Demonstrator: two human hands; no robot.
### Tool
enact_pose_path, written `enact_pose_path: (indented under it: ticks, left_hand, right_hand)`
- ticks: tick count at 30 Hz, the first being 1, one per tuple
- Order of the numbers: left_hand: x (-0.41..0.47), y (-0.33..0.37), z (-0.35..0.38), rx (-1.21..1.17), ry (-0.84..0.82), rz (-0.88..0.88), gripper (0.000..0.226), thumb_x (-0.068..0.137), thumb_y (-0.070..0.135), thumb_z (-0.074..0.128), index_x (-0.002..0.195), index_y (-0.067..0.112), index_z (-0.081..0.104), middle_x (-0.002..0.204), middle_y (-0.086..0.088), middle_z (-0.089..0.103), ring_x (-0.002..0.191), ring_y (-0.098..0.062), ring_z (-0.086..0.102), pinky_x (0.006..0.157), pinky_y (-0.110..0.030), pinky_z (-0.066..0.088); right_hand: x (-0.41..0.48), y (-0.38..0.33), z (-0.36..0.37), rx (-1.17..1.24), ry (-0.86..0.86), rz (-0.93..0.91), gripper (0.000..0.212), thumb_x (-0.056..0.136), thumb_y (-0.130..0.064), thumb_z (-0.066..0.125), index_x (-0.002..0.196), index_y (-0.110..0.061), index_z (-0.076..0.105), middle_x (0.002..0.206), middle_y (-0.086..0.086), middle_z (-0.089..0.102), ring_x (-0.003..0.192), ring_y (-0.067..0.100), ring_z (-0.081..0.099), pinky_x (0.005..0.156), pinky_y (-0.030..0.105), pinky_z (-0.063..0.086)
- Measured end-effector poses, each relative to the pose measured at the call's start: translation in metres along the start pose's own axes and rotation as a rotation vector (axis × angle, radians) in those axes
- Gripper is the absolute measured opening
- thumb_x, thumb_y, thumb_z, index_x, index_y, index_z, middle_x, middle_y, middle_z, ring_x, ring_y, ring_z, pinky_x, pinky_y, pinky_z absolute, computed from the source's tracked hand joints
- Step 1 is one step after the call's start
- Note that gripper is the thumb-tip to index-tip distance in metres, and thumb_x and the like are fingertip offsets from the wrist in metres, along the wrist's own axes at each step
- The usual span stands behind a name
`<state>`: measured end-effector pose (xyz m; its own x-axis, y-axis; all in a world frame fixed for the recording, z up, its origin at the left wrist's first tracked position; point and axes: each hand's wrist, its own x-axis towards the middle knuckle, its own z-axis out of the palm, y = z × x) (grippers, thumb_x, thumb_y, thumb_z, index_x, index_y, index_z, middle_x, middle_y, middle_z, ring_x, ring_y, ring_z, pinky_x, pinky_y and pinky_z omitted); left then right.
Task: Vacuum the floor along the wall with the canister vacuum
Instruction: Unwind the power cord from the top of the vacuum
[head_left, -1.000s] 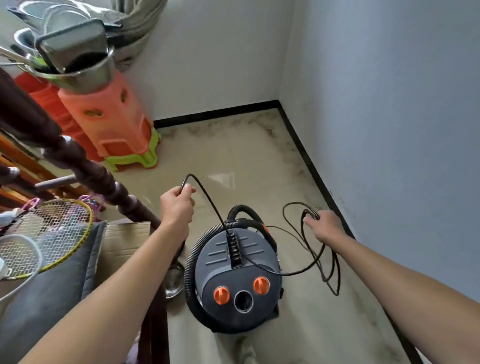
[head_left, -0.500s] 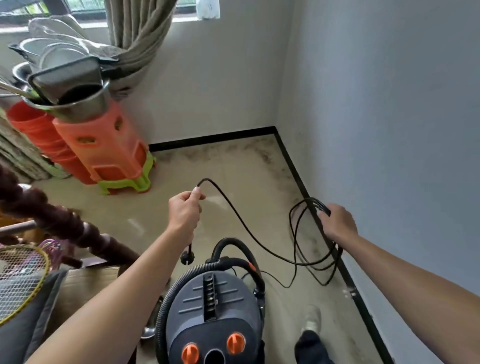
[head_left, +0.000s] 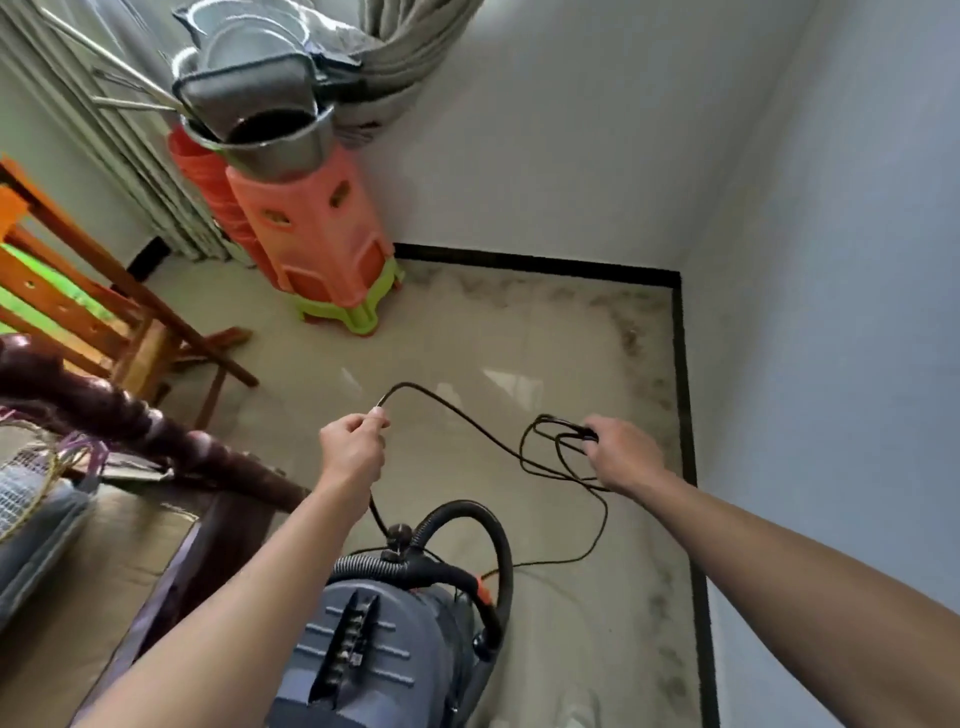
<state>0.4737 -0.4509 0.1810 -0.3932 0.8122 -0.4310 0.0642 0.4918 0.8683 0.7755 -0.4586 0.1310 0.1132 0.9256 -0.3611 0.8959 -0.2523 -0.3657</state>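
Left hand (head_left: 353, 447): fingers curled, thumb and forefinger pinching the black power cord (head_left: 470, 423); the plug (head_left: 399, 532) hangs below the wrist.
Right hand (head_left: 621, 454): closed round several gathered loops of the same cord, held above the floor (head_left: 571, 364).
Canister vacuum (head_left: 379, 649): grey, standing on the floor between the forearms, with its hose (head_left: 493, 530) arched over the top, near the right wall (head_left: 831, 312).

I read no text, label, brand, number or sign anywhere in view; the grey lid of the canister vacuum (head_left: 374, 649) carries no marking sharp enough for me to make out
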Motion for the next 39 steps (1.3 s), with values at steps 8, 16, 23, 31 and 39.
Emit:
enact_pose_path:
  ticks: [8, 16, 23, 31, 39]
  left_hand:
    - [0.058, -0.015, -0.029, -0.128, 0.244, -0.116, 0.026, 0.098, 0.018, 0.052, 0.074, 0.01, 0.058, 0.055, -0.003, 0.038, 0.03, -0.006, 0.029, 0.035, -0.012, 0.02]
    - [0.135, -0.013, -0.025, -0.185, 0.36, -0.229, 0.026, 0.098, 0.018, 0.051, 0.074, 0.011, 0.057, 0.053, -0.001, 0.04, 0.027, -0.003, 0.029, 0.033, -0.011, 0.02]
    - [0.19, 0.019, 0.01, -0.389, 0.34, -0.386, 0.028, 0.102, 0.018, 0.045, 0.076, 0.01, 0.052, 0.062, -0.001, 0.036, 0.037, -0.006, 0.032, 0.033, -0.012, 0.023]
    - [0.259, 0.094, 0.109, -0.6, 0.363, -0.511, 0.025, 0.098, 0.016, 0.054, 0.078, 0.003, 0.06, 0.061, -0.004, 0.04, 0.053, -0.014, 0.032, 0.055, -0.033, 0.055]
    - [0.344, 0.204, 0.266, -0.604, 0.133, -0.527, 0.027, 0.101, 0.023, 0.048, 0.077, 0.011, 0.056, 0.051, 0.002, 0.043, 0.055, -0.013, 0.039, 0.063, -0.026, 0.042]
  right_hand:
    - [0.102, -0.071, 0.017, -0.119, -0.145, -0.171, 0.024, 0.097, -0.024, 0.049, 0.115, -0.019, 0.064, 0.113, 0.011, 0.068, 0.103, 0.031, 0.062, 0.078, 0.032, 0.046]
    - [0.192, -0.139, 0.063, -0.228, -0.38, -0.252, 0.032, 0.094, -0.017, 0.046, 0.12, -0.023, 0.063, 0.121, 0.011, 0.066, 0.111, 0.031, 0.062, 0.088, 0.033, 0.051]
    - [0.265, -0.15, 0.053, -0.181, -0.477, -0.256, 0.03, 0.092, -0.024, 0.057, 0.121, -0.02, 0.066, 0.125, 0.009, 0.067, 0.115, 0.029, 0.061, 0.094, 0.032, 0.049]
    - [0.383, -0.104, 0.012, -0.045, -0.577, -0.134, 0.022, 0.088, -0.028, 0.065, 0.106, -0.018, 0.073, 0.108, 0.006, 0.074, 0.098, 0.026, 0.07, 0.088, 0.031, 0.054]
    - [0.493, -0.046, -0.079, 0.533, -0.75, 0.391, 0.046, 0.099, -0.05, 0.047, 0.077, -0.01, 0.057, 0.059, 0.006, 0.062, 0.041, 0.015, 0.055, 0.043, 0.015, 0.028]
